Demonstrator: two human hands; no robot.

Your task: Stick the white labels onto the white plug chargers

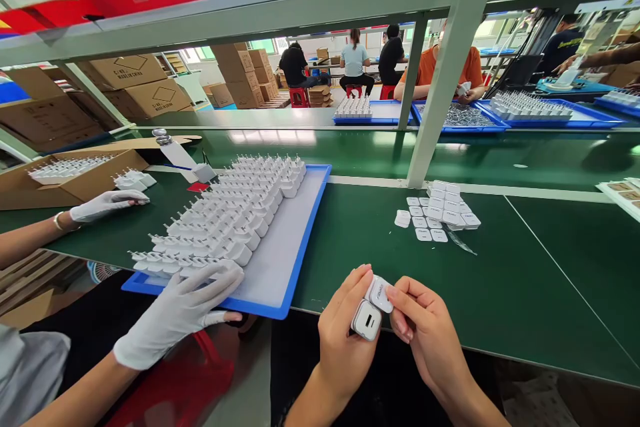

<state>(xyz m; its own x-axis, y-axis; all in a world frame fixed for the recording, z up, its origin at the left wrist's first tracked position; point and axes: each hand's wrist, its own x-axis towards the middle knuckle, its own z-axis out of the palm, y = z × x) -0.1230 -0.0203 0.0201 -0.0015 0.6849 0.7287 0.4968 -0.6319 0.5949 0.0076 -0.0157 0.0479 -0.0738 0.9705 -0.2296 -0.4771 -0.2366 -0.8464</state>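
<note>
An assembly factory: green benches (500, 280), trays of chargers (300, 233) (cartons (135, 83) stacked behind).

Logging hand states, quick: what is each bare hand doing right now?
Left hand: closed around the white charger.
Right hand: pinching a small white piece against that charger.

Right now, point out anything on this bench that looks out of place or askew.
The blue tray of white chargers sits skewed, its near edge apparently past the green table edge under a co-worker's gloved hand. A clear film scrap lies loose beside the small white pieces. The held charger looks intact.
</note>
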